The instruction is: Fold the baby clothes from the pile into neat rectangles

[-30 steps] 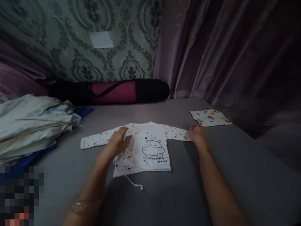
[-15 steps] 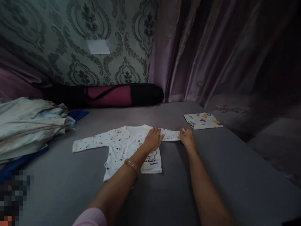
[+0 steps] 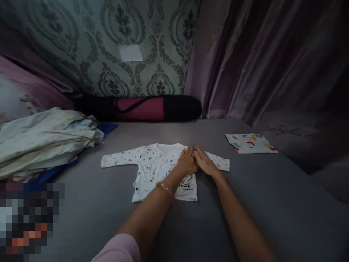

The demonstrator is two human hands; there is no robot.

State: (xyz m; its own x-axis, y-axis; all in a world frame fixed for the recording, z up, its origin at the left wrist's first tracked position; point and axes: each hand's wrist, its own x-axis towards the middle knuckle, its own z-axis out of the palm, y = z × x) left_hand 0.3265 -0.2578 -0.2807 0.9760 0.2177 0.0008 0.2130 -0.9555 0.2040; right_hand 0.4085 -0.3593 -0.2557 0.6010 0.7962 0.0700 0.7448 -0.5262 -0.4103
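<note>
A heap of pale laundry (image 3: 46,140) lies at nine o'clock on the grey bed (image 3: 272,203), with a blue cloth (image 3: 107,127) beneath it. At twelve — against patterned wallpaper (image 3: 81,43) — rests a pink-and-black rolled mat (image 3: 141,108). At two o'clock sits a folded printed cloth (image 3: 251,142), with a curtain (image 3: 272,62) behind.

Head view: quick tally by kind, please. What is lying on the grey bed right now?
Baby shirt, spread flat under the left hand and right hand: 1
Folded printed cloth, far right: 1
Laundry pile, left side: 1
Rolled mat in a black bag, along the wall: 1
Total: 4
</note>
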